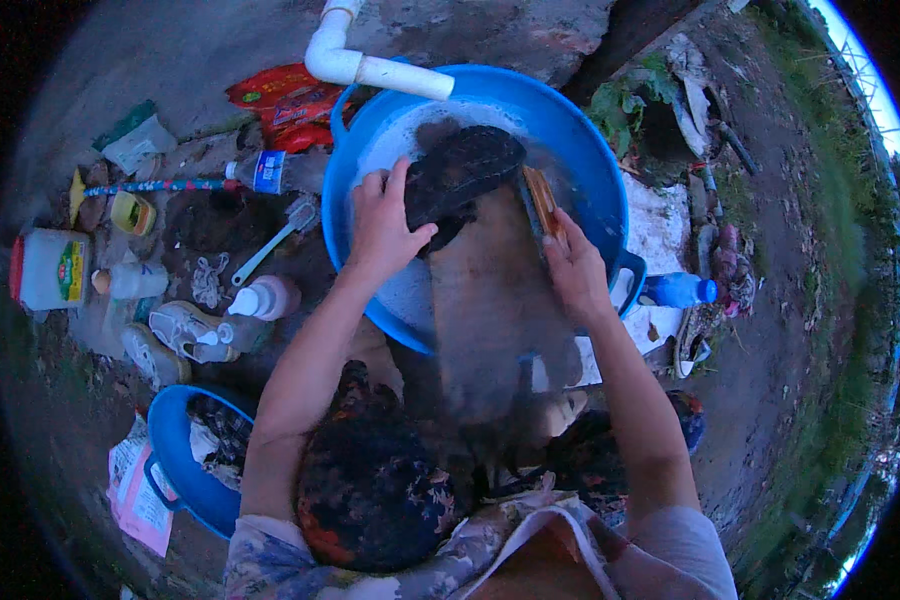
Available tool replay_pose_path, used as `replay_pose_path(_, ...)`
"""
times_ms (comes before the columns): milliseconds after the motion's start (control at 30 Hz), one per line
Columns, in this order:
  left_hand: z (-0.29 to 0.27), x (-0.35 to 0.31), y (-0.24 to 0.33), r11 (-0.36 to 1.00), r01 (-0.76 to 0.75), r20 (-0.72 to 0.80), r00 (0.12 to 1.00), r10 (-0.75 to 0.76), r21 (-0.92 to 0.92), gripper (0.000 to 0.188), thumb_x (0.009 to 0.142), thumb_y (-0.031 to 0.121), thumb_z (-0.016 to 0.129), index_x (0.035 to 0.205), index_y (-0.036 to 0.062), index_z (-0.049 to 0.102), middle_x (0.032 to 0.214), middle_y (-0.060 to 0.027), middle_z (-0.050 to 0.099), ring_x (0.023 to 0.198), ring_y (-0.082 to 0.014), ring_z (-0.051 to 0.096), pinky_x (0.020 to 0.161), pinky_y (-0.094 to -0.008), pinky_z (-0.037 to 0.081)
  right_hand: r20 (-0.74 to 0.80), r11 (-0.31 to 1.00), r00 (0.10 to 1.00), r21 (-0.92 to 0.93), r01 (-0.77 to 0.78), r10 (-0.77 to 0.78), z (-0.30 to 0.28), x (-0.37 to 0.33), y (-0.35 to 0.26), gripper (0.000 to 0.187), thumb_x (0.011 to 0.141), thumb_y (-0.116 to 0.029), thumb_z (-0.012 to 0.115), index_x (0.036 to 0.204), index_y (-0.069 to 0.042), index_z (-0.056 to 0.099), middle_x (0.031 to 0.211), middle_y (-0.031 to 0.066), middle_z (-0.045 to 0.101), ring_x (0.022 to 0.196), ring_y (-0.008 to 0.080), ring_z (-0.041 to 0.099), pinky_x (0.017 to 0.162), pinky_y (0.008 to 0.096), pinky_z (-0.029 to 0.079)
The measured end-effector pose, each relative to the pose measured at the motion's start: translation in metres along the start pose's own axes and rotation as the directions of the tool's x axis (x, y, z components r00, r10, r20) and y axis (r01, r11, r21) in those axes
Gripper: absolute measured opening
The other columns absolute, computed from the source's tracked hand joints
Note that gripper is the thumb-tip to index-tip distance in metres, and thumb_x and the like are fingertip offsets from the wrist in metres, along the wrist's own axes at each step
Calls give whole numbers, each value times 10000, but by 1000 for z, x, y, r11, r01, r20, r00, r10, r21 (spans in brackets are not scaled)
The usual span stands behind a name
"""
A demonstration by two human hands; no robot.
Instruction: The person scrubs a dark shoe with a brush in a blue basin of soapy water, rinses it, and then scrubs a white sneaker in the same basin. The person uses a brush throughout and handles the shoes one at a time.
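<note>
Bare dirt ground [770, 330] outdoors. Blue tub [610, 190] holds sudsy water [405, 295]; small blue basin [168, 440], dark cloth [228, 422]. Over the tub, left hand [380, 222] grips dark shoe [465, 175], right hand [576, 268] wooden brush [542, 200].

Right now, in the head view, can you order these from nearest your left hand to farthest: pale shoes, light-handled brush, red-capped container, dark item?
From the left hand:
1. Dark item, touching it.
2. Light-handled brush, left, outside the tub.
3. Pale shoes, lower left.
4. Red-capped container, far left.
</note>
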State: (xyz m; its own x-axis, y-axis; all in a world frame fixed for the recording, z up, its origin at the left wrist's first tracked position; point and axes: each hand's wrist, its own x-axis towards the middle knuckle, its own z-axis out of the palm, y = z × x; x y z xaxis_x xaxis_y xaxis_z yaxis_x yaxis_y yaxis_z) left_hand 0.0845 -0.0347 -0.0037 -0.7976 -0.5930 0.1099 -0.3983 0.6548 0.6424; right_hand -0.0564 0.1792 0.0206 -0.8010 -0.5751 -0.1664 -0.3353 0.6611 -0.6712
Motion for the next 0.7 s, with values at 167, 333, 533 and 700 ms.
replay_pose_path(167, 1, -8, 7, 989, -53, -50, 997, 60, 137, 815, 616, 189, 784, 1299, 18, 376, 1201, -196, 417, 1106, -367, 406, 967, -429, 342, 173, 849, 933, -388, 359, -315, 32, -29, -67, 511, 882, -292, 506, 1360, -181, 364, 873, 200, 639, 774, 402, 621, 715, 457, 508)
replay_pose_path(333, 13, 3, 10, 997, -58, -36, 998, 60, 53, 823, 615, 193, 785, 1299, 2, 369, 1208, -203, 416, 1121, -374, 397, 970, -426, 340, 38, 869, 978, -452, 199, -204, 32, 46, -41, 506, 880, -274, 502, 1361, -235, 352, 795, 209, 635, 715, 402, 622, 662, 498, 505)
replay_pose_path(533, 13, -2, -13, 998, 38, -4, 999, -38, -54, 766, 631, 203, 759, 1263, -15, 387, 1177, -213, 472, 1119, -371, 413, 983, -432, 326, 221, 773, 913, -486, 408, -343, 47, -14, -70, 503, 881, -285, 492, 1363, -242, 353, 864, 206, 638, 784, 383, 625, 721, 481, 501)
replay_pose_path(700, 9, 5, 14, 997, -71, -57, 996, 70, -20, 748, 600, 147, 768, 1234, -7, 403, 1207, -192, 467, 1127, -361, 416, 984, -424, 325, -76, 857, 984, -506, 100, -160, 22, 100, -30, 472, 883, -335, 467, 1335, -219, 394, 860, 221, 636, 791, 388, 631, 694, 490, 509)
